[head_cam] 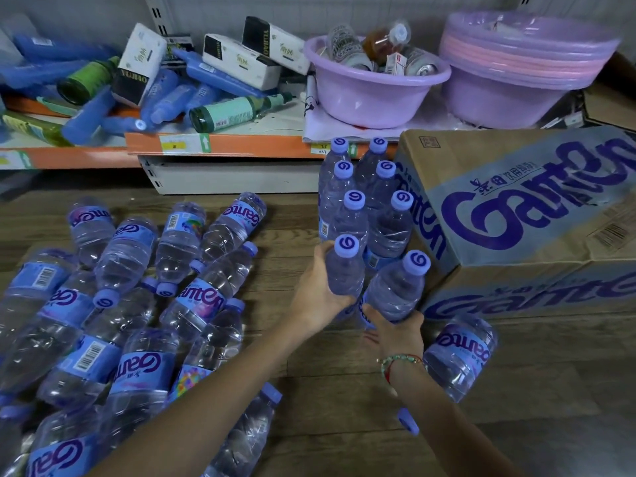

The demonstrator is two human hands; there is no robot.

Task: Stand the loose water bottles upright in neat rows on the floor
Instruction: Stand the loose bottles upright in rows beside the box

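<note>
Several clear water bottles with blue caps stand upright in two rows (364, 194) on the wooden floor beside a carton. My left hand (316, 294) grips one upright bottle (346, 266) at the near end of the left row. My right hand (395, 327) grips a second bottle (399, 287) by its lower body; it leans toward the carton at the near end of the right row. A pile of loose bottles (137, 304) lies on its side at the left. One more loose bottle (461, 359) lies at the right, just past my right wrist.
A large cardboard carton (537, 215) printed in blue sits right of the rows. Behind them runs a low shelf with an orange edge (220, 144), holding blue and green bottles, tissue packs and purple basins (371, 87). Bare wooden floor (344, 390) lies between my arms.
</note>
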